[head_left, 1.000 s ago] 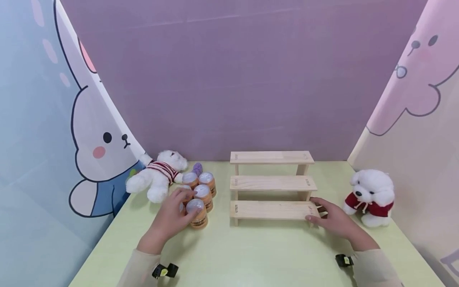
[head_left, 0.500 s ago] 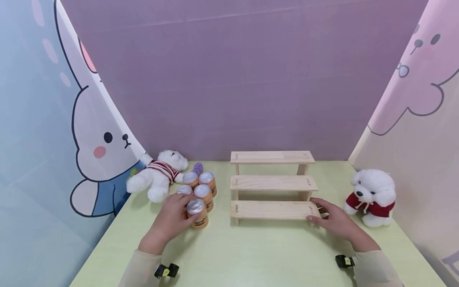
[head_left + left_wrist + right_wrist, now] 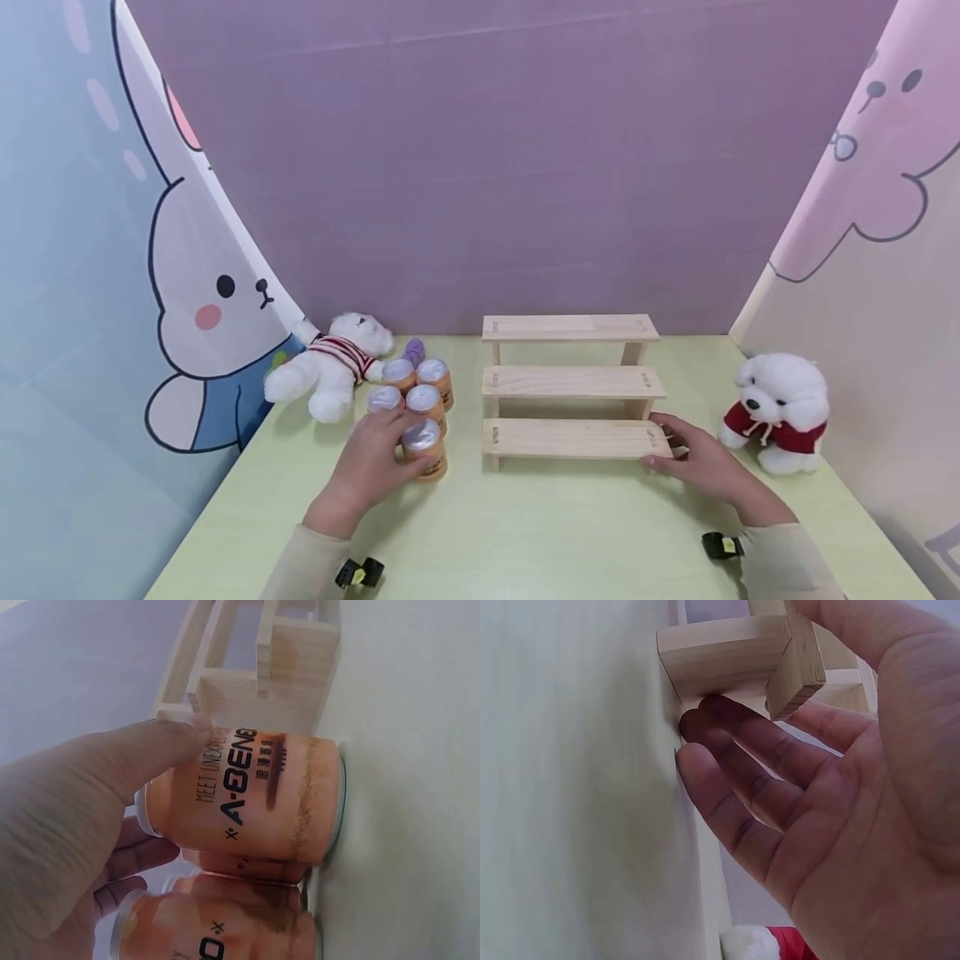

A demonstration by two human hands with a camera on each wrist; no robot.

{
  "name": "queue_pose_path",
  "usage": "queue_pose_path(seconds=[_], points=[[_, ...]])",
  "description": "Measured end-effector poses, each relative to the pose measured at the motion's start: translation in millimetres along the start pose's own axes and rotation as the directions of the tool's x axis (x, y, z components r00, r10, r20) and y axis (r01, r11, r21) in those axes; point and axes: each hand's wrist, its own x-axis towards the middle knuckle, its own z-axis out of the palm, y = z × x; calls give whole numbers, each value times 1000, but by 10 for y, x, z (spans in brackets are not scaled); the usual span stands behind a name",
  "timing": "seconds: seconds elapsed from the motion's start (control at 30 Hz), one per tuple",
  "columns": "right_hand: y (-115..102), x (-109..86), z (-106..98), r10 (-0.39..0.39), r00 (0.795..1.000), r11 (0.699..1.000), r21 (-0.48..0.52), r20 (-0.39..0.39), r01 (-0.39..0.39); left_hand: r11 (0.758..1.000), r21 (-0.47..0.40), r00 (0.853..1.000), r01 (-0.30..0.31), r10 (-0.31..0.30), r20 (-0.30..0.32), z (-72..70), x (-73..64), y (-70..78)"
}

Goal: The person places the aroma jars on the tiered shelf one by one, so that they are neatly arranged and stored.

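In the head view, a three-step wooden shelf [image 3: 573, 382] stands on the bench [image 3: 540, 533], and everything else can be placed by it. Left of the shelf's lowest step, the left hand [image 3: 375, 462] has the front can [image 3: 423, 454] between thumb and fingers, spread only as wide as the can's body. The other cans [image 3: 425, 402] stand close behind it, also left of the shelf, with a soft toy [image 3: 330, 367] lying farther left beyond them. The right hand [image 3: 701, 462] holds the right end of the lowest step, thumb in front and a finger behind; a toy dog [image 3: 776, 412] sits farther right of the shelf. In the left wrist view, the thumb presses high on the can's side near the rim; whether its base is off the bench I cannot tell. In the right wrist view, the thumb and first finger take the step's end while the remaining fingers extend loosely below it, holding nothing. The step in hand looks like securing the can while steadying the shelf; moving it calls for a firm pinch and care not to knock the other cans.
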Motion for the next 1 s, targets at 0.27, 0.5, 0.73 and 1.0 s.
queue_pose_path(seconds=[0.27, 0.5, 0.73, 1.0], points=[[18, -3, 4, -14, 1000, 1000, 14, -3, 14, 1000, -5, 1000, -29, 29, -1, 57, 6, 117], [-1, -14, -1, 11, 1000, 1000, 19, 4, -11, 997, -70, 1000, -27, 27, 1, 158, -12, 211], [11, -2, 0, 1, 1000, 1000, 28, 5, -1, 981, -186, 997, 61, -51, 59, 230, -53, 221], [10, -8, 5, -10, 1000, 998, 65, 5, 10, 955, -288, 997, 72, -57, 60, 287, -91, 167]])
